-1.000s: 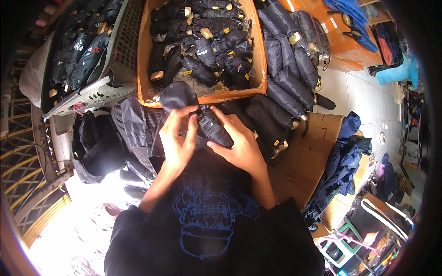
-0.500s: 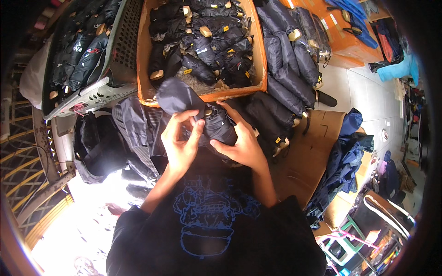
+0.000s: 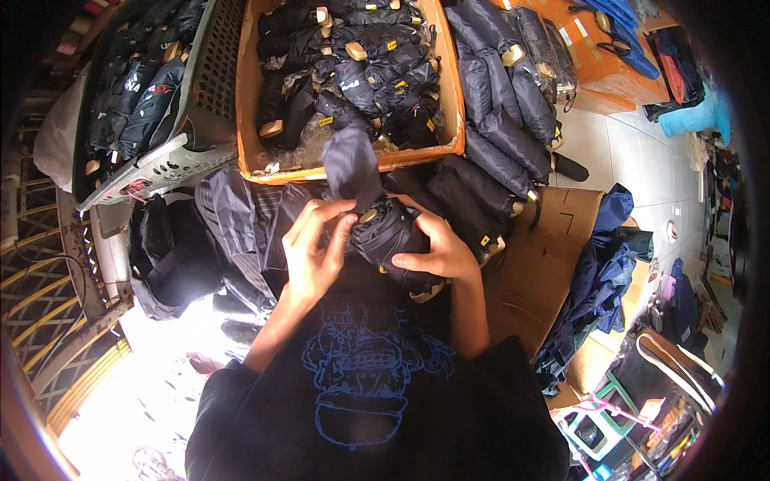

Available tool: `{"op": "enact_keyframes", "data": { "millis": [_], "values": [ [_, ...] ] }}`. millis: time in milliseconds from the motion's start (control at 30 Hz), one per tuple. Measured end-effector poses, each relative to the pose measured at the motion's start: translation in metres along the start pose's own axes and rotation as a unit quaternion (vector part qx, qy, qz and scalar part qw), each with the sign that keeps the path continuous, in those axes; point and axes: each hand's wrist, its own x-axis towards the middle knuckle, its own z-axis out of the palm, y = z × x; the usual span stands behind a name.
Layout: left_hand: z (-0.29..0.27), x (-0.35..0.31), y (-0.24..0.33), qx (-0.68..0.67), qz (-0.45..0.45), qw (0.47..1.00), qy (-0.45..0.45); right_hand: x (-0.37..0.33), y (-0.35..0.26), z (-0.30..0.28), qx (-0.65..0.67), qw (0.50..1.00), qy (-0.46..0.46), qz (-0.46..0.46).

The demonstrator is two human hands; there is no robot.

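Floor: pale tiled floor at upper right, partly covered by a flattened brown cardboard sheet lying just right of the person's right forearm.
Orange crate: large rectangular orange plastic crate at top centre, filled with folded dark navy compact umbrellas with tan wooden handle ends.
Grey basket: perforated grey plastic basket tilted at upper left, touching the crate's left wall, holding more dark folded umbrellas.
Row of sleeved umbrellas: long dark navy fabric-sleeved umbrellas lying side by side to the right of the crate, some reaching onto the cardboard.
Loose fabric: heap of dark striped and plain cloth between the basket and the person's left hand.
Blue garments: crumpled blue cloth pile at the cardboard's right edge.
Held umbrella: folded dark navy compact umbrella with a tan cap, held in front of the person's chest, just below the crate's near wall, lying tilted across both hands.
Sleeve: loose dark navy fabric sleeve standing up from the held umbrella's upper end, its tip overlapping the crate's rim.
Left hand: left hand clasps the umbrella's upper left end, fingers curled over the fabric near the tan cap.
Right hand: right hand is wrapped around the umbrella's lower right part, gripping it from beneath and the side.
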Motion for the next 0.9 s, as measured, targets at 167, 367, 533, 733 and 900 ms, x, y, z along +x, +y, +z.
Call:
{"op": "enact_keyframes", "data": {
  "millis": [167, 367, 533, 733, 900],
  "values": [
    [-0.002, -0.004, 0.0, 0.011, -0.001, 1.0, 0.002, 0.006, 0.005, 0.004, -0.028, 0.998, 0.044, -0.029],
    [0.001, -0.006, 0.005, 0.022, 0.014, 0.999, 0.022, 0.016, -0.001, 0.026, -0.243, 0.955, 0.134, -0.108],
    [0.005, -0.011, 0.006, 0.04, 0.051, 0.997, 0.037, 0.018, -0.007, 0.048, -0.296, 0.928, 0.209, -0.084],
    [0.002, -0.011, 0.0, 0.038, 0.015, 0.999, 0.033, 0.018, 0.004, 0.047, -0.203, 0.956, 0.189, -0.098],
    [-0.007, -0.012, -0.007, -0.14, -0.052, 0.988, 0.037, 0.021, 0.014, 0.044, -0.097, 0.978, 0.163, -0.087]
  ]
}}
